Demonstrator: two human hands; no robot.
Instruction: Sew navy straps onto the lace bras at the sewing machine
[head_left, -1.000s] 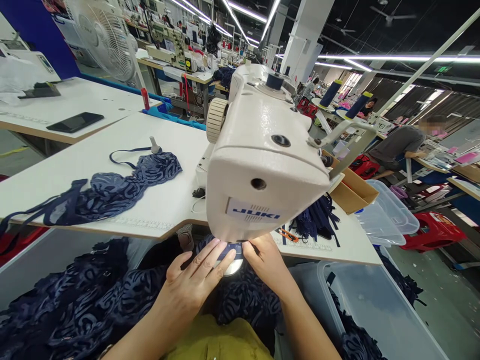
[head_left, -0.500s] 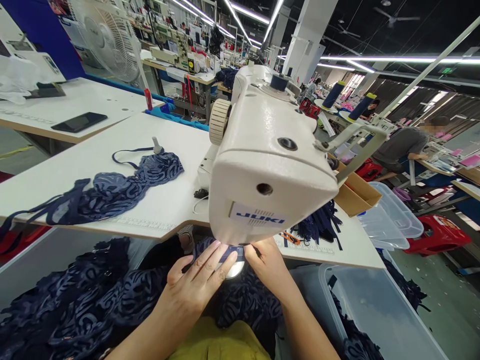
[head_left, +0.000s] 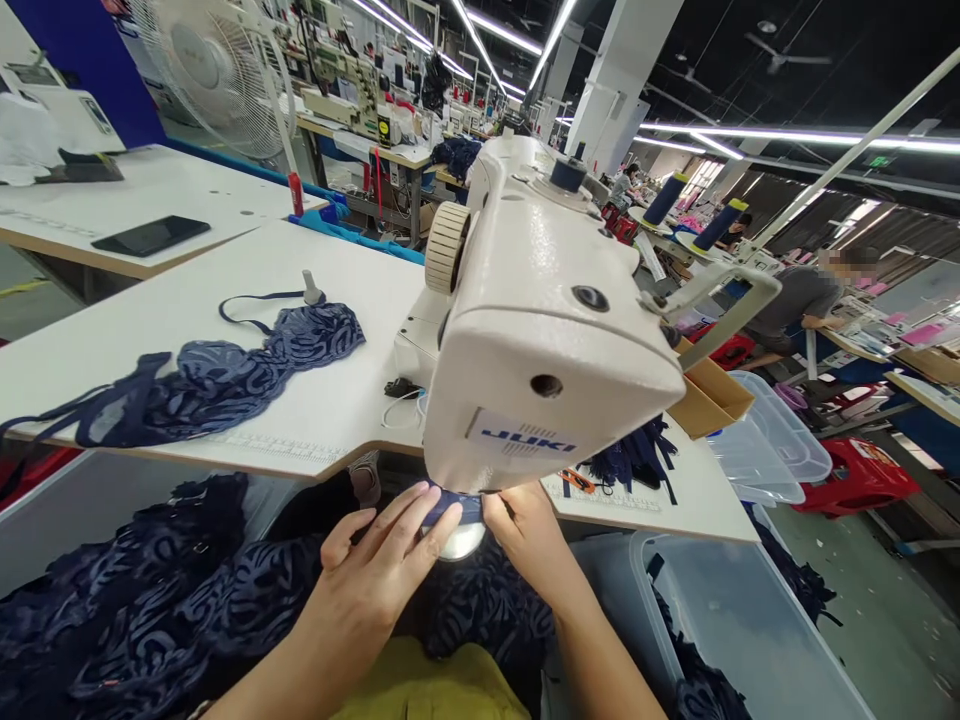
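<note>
A white sewing machine head [head_left: 555, 370] marked JUKI stands right before me. Under it, a navy bra [head_left: 457, 508] has its band over a round, shiny metal part [head_left: 463, 543]. My left hand [head_left: 382, 555] lies on the band from the left, fingers stretched out and pressing it. On the other side my right hand [head_left: 521, 520] pinches the band's edge between thumb and fingers. The needle area is hidden behind the machine head. Patterned navy fabric [head_left: 487, 600] hangs below, over my lap.
Another patterned bra [head_left: 225, 375] lies on the white table at left. Navy straps [head_left: 637, 455] and orange-handled snips [head_left: 579, 482] lie at right. A bin of navy bras [head_left: 150, 590] stands left, a clear plastic bin [head_left: 750, 600] right. A phone [head_left: 152, 236] rests on the neighbouring table.
Both hands have shifted slightly left in view, and the machine slightly right. My left fingers sit a little farther from the right hand, with more of the band showing between them.
</note>
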